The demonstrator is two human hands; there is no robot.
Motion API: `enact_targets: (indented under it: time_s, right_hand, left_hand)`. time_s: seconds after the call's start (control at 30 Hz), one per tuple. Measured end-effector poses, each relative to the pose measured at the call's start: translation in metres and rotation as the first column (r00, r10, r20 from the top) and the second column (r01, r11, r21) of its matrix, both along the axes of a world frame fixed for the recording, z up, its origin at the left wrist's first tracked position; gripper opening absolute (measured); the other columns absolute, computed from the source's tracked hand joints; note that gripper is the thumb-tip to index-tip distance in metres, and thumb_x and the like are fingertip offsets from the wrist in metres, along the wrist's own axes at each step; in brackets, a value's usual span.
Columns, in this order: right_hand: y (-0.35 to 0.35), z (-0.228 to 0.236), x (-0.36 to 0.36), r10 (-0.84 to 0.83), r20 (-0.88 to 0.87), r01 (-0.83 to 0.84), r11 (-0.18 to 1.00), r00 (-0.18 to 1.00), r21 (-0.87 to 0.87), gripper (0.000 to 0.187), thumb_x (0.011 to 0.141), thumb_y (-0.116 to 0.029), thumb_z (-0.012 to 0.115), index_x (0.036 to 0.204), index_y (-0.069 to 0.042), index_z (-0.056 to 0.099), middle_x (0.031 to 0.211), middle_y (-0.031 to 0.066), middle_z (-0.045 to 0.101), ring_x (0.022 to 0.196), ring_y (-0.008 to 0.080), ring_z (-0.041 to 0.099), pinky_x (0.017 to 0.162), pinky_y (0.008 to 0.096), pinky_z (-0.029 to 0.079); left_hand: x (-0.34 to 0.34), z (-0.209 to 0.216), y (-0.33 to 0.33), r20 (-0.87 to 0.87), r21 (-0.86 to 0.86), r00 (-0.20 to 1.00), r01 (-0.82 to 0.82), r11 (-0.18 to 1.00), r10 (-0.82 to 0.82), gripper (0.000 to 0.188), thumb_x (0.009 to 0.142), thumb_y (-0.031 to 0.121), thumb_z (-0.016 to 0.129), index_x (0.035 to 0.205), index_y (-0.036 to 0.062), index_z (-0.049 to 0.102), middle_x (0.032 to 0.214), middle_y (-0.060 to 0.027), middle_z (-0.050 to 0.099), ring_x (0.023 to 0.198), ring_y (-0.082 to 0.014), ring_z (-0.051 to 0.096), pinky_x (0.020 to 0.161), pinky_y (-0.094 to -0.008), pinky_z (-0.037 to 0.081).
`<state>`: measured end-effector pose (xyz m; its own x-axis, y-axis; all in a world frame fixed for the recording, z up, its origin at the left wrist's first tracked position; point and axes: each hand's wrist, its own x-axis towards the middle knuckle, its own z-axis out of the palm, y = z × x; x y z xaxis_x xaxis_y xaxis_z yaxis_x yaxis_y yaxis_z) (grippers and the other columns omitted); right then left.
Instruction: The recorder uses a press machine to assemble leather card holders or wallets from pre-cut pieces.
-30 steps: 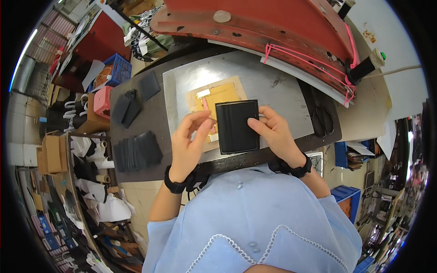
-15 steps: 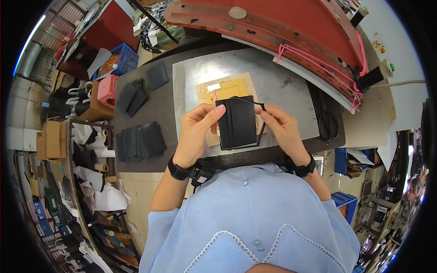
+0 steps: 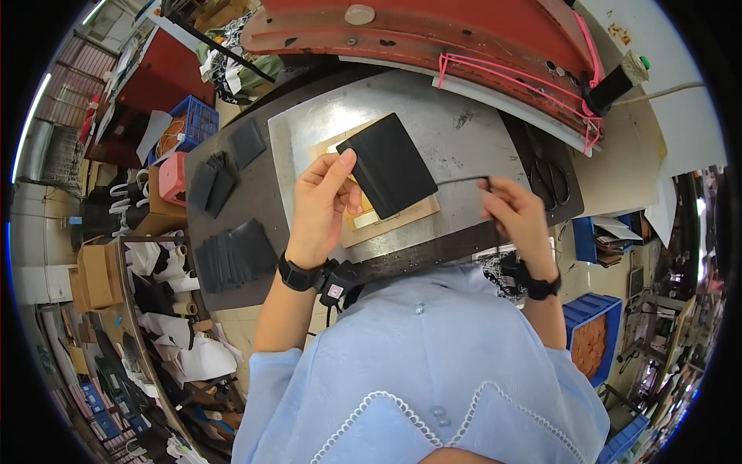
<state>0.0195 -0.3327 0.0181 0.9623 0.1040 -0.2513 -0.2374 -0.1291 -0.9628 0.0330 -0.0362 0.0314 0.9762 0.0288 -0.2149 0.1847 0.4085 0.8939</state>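
Note:
My left hand (image 3: 315, 209) pinches the left edge of a black wallet-like leather piece (image 3: 396, 166), thumb on top, and holds it tilted above the metal plate (image 3: 471, 139). From the piece's lower right corner a thin black strip (image 3: 464, 180) stretches across to my right hand (image 3: 519, 220). That hand, slightly blurred, has its fingers closed on the strip. Under the piece, partly covered, lies a tan board (image 3: 421, 209) with a yellow form on it. To the left on the dark table rest a row of black pieces (image 3: 236, 259) and smaller black stacks (image 3: 212, 185).
A red machine beam (image 3: 433, 31) with pink cord (image 3: 510, 73) spans the far side. Black-handled scissors (image 3: 550, 185) lie at the table's right end. A blue crate (image 3: 587, 309) holding brown pieces stands lower right; a pink container (image 3: 172, 178) and another blue crate (image 3: 197, 124) are left.
The strip, which framed the piece's edges, is now mostly off it and drawn out to the right by my right hand. My left hand has tilted the piece and moved it slightly up.

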Motion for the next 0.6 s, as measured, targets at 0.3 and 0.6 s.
enact_targets:
  time_s: [0.3,0.6]
  right_hand:
    - [-0.189,0.008,-0.083,-0.038,-0.176,-0.082,0.776,0.984,-0.625,0.02,0.087,-0.012,0.069,0.098,0.005,0.067,0.084,0.0085,0.07,0.077,0.0124,0.063,0.072,0.027,0.048]
    - [-0.148,-0.019,-0.059,0.031,0.066,0.017,0.784,0.997,-0.62,0.034,0.093,-0.014,0.066,0.123,0.001,0.062,0.103,0.0166,0.072,0.093,0.0238,0.069,0.083,0.0319,0.052]
  left_hand:
    - [0.005,-0.009,0.005,0.003,0.059,0.994,0.11,0.992,-0.111,0.025,0.099,0.029,0.065,0.1,0.0038,0.063,0.065,-0.0056,0.064,0.054,-0.0114,0.058,0.054,-0.0243,0.045]
    - [-0.004,-0.009,0.004,0.044,0.043,0.99,0.134,0.99,-0.136,0.028,0.101,0.03,0.062,0.104,0.0015,0.063,0.085,-0.0072,0.069,0.069,-0.0157,0.069,0.063,-0.0255,0.052]
